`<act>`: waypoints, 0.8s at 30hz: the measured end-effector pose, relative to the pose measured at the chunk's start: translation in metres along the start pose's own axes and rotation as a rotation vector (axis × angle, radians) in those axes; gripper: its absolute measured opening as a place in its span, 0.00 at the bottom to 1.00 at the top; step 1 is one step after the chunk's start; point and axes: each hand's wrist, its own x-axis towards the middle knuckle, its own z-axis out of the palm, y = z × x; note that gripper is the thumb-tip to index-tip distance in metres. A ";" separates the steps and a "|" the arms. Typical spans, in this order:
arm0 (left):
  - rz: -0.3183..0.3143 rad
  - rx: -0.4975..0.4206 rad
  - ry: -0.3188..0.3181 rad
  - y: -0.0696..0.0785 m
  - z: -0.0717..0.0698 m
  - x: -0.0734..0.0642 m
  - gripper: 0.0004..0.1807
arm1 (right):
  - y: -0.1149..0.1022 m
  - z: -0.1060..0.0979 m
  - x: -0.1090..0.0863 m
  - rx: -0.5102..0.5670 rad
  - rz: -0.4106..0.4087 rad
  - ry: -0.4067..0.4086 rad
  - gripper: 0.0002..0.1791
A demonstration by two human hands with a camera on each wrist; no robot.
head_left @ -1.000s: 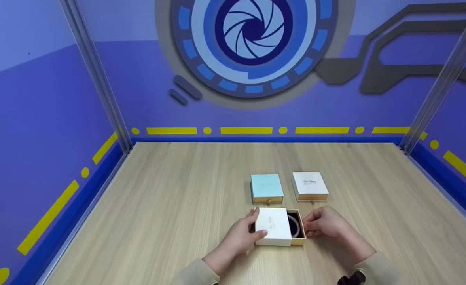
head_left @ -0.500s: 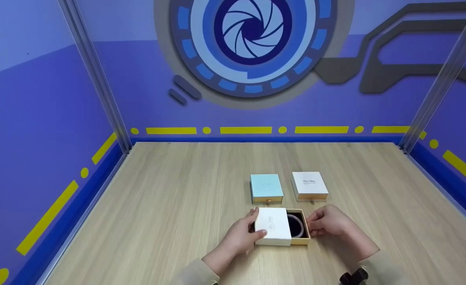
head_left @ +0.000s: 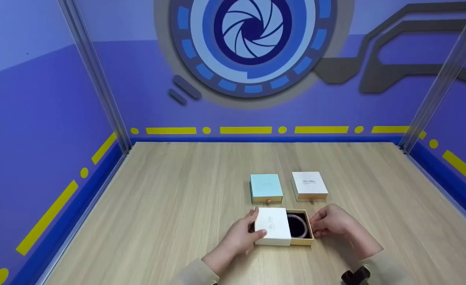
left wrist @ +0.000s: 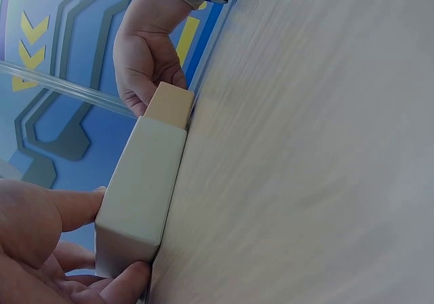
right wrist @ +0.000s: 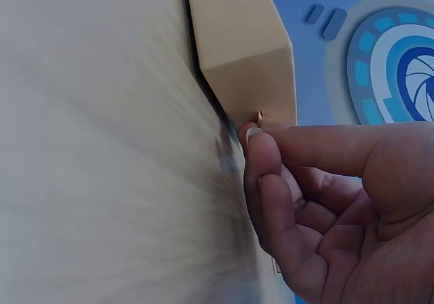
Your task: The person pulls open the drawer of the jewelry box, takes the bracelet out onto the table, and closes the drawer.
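A white slide-out gift box [head_left: 272,227] lies on the table, its tan drawer [head_left: 305,242] pulled partway out to the right. Inside the drawer a pale ring-shaped bangle [head_left: 305,226] rests on a dark lining, its left side still under the sleeve. My left hand [head_left: 239,235] grips the white sleeve at its left end, thumb on top; the left wrist view shows fingers around that end [left wrist: 129,250]. With thumb and index finger, my right hand [head_left: 332,221] pinches the small pull tab [right wrist: 260,116] on the drawer's front, which shows in the right wrist view.
Behind the white box stand a light blue box [head_left: 266,186] and another white box [head_left: 309,183] with a tan front, both closed. The wooden table [head_left: 169,190] is bordered by blue-purple panels [head_left: 118,87] at the back and sides.
My right hand has moved to the right, drawing the drawer farther out of the sleeve, and more of the bangle shows. The left hand has stayed in place on the sleeve.
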 end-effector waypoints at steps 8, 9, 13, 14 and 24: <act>-0.005 -0.003 0.014 0.002 0.001 0.000 0.41 | 0.002 -0.004 -0.001 -0.043 0.005 0.010 0.08; -0.005 -0.003 0.015 0.002 0.001 0.000 0.41 | 0.002 -0.004 -0.002 -0.045 0.007 0.012 0.07; -0.009 0.002 0.014 0.001 0.001 0.000 0.41 | 0.000 -0.006 -0.004 -0.043 0.018 0.016 0.07; -0.009 0.000 0.013 0.001 0.001 0.000 0.41 | 0.000 -0.006 -0.004 -0.042 0.022 0.017 0.07; -0.009 -0.003 0.009 0.001 0.000 0.000 0.41 | -0.002 -0.008 -0.005 -0.067 0.042 0.020 0.06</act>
